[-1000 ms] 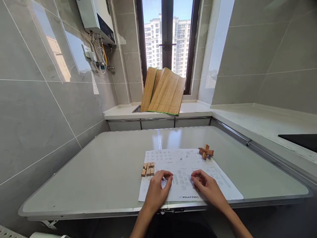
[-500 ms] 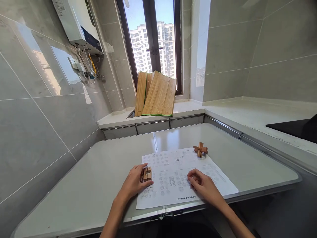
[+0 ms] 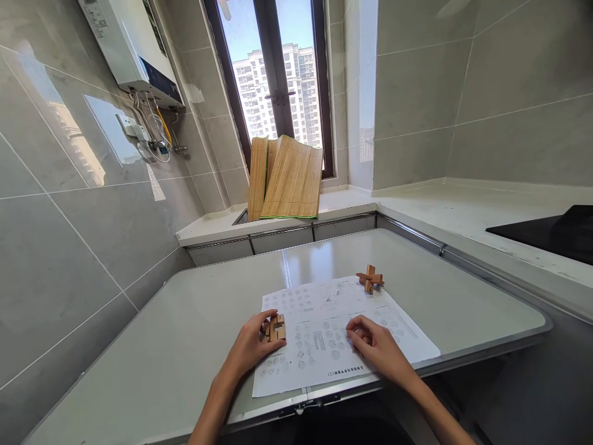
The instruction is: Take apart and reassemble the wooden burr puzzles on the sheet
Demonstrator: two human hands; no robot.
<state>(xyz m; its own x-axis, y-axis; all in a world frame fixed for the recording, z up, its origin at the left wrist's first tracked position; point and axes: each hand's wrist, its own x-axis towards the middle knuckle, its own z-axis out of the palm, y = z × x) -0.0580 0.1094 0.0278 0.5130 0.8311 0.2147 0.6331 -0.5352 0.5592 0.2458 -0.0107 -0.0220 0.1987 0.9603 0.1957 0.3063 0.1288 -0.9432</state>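
My left hand (image 3: 252,340) grips a small block-like wooden puzzle (image 3: 277,329) between thumb and fingers, at the left side of a printed sheet (image 3: 324,364). A gap shows among the puzzle's pieces; its left part is hidden by my fingers. My right hand (image 3: 377,346) rests on the sheet's right half with the fingers curled in. Whether anything small is inside those fingers cannot be made out. At the sheet's far right corner stands a cross-shaped wooden puzzle (image 3: 369,279), apart from both hands. Rows of small drawings and print cover the paper.
The pale folding table (image 3: 194,334) has a seam down its middle and a metal edge. Behind it runs a white counter (image 3: 417,196), with a bamboo mat (image 3: 294,179) leaning by the window. A black cooktop (image 3: 546,232) lies on the right. A water heater (image 3: 130,49) hangs upper left.
The wooden puzzle in my left hand has turned a little, and its gap looks different. My right hand keeps its curled pose. The whole view has shifted slightly.
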